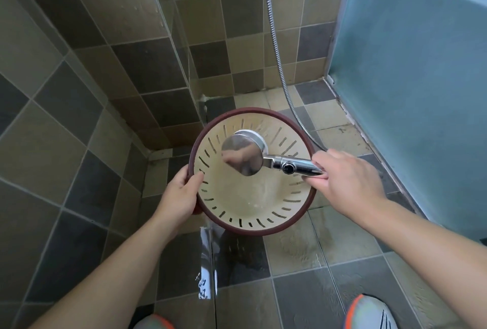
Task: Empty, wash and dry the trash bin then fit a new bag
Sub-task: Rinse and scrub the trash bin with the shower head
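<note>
A round cream trash bin [247, 196] with slotted walls and a dark red rim stands open side up over the tiled shower floor. My left hand [181, 191] grips its rim on the left side. My right hand [345, 183] holds the handle of a chrome shower head [243, 154], which points face down into the bin. Water wets the inside of the bin.
The metal shower hose [276, 46] runs up the tiled back wall. A glass partition edge [208, 262] stands just left of the bin. A frosted blue door [411, 78] closes the right side. My two shoes [369, 313] show at the bottom on the wet floor.
</note>
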